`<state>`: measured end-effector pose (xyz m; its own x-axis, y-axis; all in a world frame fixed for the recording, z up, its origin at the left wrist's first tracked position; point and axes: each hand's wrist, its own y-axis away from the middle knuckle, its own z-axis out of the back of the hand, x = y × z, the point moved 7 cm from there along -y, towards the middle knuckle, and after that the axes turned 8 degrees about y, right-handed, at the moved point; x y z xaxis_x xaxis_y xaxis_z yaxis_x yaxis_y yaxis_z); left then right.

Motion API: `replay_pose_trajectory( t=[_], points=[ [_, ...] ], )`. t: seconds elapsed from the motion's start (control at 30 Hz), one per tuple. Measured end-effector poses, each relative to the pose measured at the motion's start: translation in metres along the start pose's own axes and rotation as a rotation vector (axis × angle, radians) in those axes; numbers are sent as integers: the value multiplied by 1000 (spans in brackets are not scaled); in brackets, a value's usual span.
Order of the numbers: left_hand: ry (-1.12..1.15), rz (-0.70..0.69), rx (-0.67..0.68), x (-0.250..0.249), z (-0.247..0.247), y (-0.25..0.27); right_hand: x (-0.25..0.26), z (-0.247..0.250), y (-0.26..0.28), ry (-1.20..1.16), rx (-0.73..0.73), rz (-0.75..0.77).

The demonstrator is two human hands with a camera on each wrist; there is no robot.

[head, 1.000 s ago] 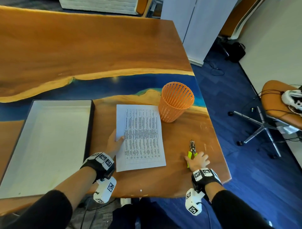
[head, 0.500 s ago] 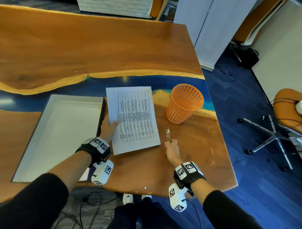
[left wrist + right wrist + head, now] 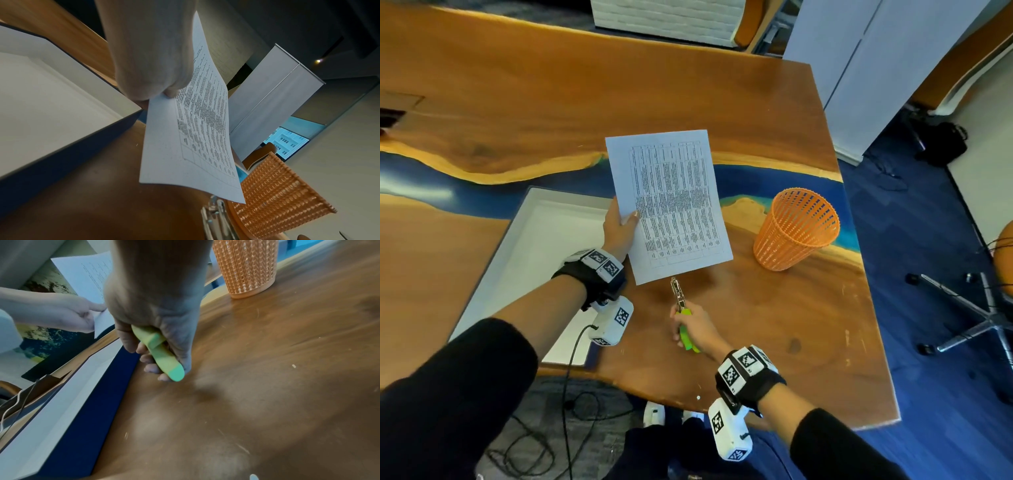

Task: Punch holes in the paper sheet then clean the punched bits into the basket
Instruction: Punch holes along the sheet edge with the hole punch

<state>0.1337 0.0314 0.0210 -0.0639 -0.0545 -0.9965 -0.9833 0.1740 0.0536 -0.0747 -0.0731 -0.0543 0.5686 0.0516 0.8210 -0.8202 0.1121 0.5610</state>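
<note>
Wood and blue resin make up the table I'm working over, with blue carpet beyond its right edge. My left hand pinches the printed paper sheet by its left margin, thumb on top, and holds it lifted off the table, its near edge hanging free above the wood. My right hand is wrapped around the green handles of the hole punch, whose metal nose points up toward the sheet's near edge, close to it but apart. To the right of the sheet stands the orange mesh basket, upright on the table. On my left lies a shallow white tray with dark outer walls.
</note>
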Motion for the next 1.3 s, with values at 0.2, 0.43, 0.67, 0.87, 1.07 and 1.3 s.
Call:
replay_pose_trajectory(
  t=[0.2,0.43,0.67,0.87,1.07,1.3],
  points=[
    [33,32,7,0,-11,4,2,-8,-1,-9,25,12],
    [60,39,82,3,-26,19,2,-7,2,-17,29,-3],
    [84,70,98,5,-32,29,-1,-4,3,26,4,27],
    [93,76,59,6,-33,30,-3,-4,4,60,-7,19],
    [121,70,64,6,-37,31,-1,-4,8,67,6,14],
    [121,74,68,8,-37,30,1,-3,10,67,-5,24]
  ],
)
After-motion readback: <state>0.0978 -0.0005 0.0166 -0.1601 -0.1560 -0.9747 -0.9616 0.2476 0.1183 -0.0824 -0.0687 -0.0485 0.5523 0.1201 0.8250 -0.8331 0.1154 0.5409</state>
